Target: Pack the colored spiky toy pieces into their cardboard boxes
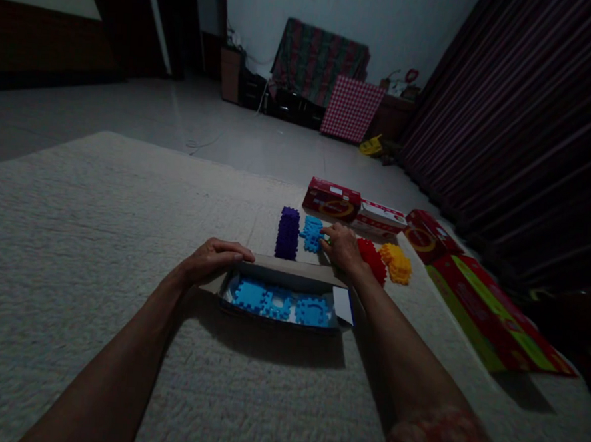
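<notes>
An open cardboard box [292,270] lies on the mat in front of me, holding several light-blue interlocking plastic pieces [249,295] with notched edges. At its left back corner, my left hand [215,261] grips the raised flap between fingers and thumb. My right hand [342,247] reaches past the box's right end, its fingertips closed on a stack of light-blue interlocking pieces [313,232]. To the left of that stack lies a row of purple pieces [288,234]. Red pieces [373,259], partly hidden by my right forearm, and yellow pieces [397,264] lie to the right.
Behind the pieces stand a red box [331,200] and a white-and-red box [382,217]. Another red box [429,236] and a red-and-green box [500,313] are at the right. The pale mat [124,237] ends at a tiled floor [156,116]; a dark curtain [502,113] hangs at the right.
</notes>
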The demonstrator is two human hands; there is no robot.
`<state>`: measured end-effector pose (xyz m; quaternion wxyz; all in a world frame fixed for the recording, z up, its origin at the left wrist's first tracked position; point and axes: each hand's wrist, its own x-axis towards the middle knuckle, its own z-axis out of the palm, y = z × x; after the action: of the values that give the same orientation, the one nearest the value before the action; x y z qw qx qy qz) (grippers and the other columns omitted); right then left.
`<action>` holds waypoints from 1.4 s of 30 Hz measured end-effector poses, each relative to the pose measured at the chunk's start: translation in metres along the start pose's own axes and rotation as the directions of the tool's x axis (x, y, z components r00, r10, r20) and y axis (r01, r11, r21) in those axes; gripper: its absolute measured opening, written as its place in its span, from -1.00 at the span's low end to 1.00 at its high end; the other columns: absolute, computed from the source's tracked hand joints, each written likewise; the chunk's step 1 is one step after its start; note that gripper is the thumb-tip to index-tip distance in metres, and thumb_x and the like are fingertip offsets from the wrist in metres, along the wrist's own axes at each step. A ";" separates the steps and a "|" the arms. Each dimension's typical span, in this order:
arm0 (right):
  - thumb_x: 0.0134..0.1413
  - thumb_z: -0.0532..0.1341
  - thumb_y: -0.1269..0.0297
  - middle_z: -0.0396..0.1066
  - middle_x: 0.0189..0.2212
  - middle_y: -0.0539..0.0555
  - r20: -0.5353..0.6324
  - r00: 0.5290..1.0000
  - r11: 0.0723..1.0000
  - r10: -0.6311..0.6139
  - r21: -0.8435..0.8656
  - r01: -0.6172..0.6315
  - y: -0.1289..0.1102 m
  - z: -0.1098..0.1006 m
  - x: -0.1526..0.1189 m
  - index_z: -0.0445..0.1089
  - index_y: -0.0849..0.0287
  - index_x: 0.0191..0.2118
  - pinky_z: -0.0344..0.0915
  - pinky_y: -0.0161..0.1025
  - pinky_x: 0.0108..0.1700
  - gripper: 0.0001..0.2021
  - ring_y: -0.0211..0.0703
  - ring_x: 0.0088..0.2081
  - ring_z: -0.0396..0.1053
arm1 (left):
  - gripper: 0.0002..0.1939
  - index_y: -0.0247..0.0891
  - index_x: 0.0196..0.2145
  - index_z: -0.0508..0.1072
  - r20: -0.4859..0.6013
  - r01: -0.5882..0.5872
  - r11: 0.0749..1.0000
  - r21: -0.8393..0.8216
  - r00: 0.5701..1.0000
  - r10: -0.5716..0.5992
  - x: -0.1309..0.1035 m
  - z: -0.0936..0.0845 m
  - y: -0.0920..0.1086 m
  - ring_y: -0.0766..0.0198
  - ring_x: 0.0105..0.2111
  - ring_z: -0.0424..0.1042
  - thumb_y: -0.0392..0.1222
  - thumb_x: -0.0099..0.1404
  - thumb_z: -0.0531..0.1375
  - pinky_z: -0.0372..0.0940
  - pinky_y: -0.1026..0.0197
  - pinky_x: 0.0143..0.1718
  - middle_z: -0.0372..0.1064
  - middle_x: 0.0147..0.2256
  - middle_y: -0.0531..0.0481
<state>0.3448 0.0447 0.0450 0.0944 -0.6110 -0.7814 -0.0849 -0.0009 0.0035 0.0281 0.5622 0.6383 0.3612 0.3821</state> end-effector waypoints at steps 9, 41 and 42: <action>0.25 0.18 0.35 0.45 -0.05 0.25 0.083 0.996 0.998 0.016 -0.069 -0.010 -0.010 0.005 0.009 0.50 0.17 0.01 0.11 -0.12 -0.03 -0.73 0.06 -0.02 0.34 | -0.84 -0.18 -0.36 0.70 0.013 -0.024 0.999 0.022 1.000 0.024 0.000 0.000 0.000 0.09 -0.15 0.53 -0.15 0.14 0.30 0.36 0.06 -0.01 0.63 -0.25 -0.15; 0.08 0.27 0.23 0.57 -0.24 0.13 -0.116 0.991 0.721 0.071 0.692 0.029 -0.007 -0.062 -0.023 0.54 0.21 -0.12 0.40 -0.14 -0.13 -0.73 -0.06 -0.22 0.49 | -0.85 -0.20 -0.40 0.70 -0.020 0.021 1.000 0.001 1.000 -0.021 0.000 0.002 0.002 0.13 -0.19 0.53 -0.17 0.08 0.32 0.36 0.11 -0.05 0.63 -0.28 -0.14; 0.09 0.27 0.20 0.57 -0.23 0.12 -0.097 0.995 0.667 0.029 0.743 0.053 -0.014 -0.074 -0.030 0.54 0.20 -0.12 0.41 -0.15 -0.14 -0.73 -0.08 -0.22 0.50 | -0.85 -0.20 -0.40 0.70 -0.019 0.021 1.000 0.002 1.000 -0.021 0.000 0.002 0.003 0.13 -0.19 0.53 -0.17 0.07 0.32 0.36 0.11 -0.05 0.63 -0.28 -0.14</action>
<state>0.3416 -0.0046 0.1085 0.3739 -0.5090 -0.7463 0.2100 0.0010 0.0022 0.0307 0.5621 0.6314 0.3738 0.3817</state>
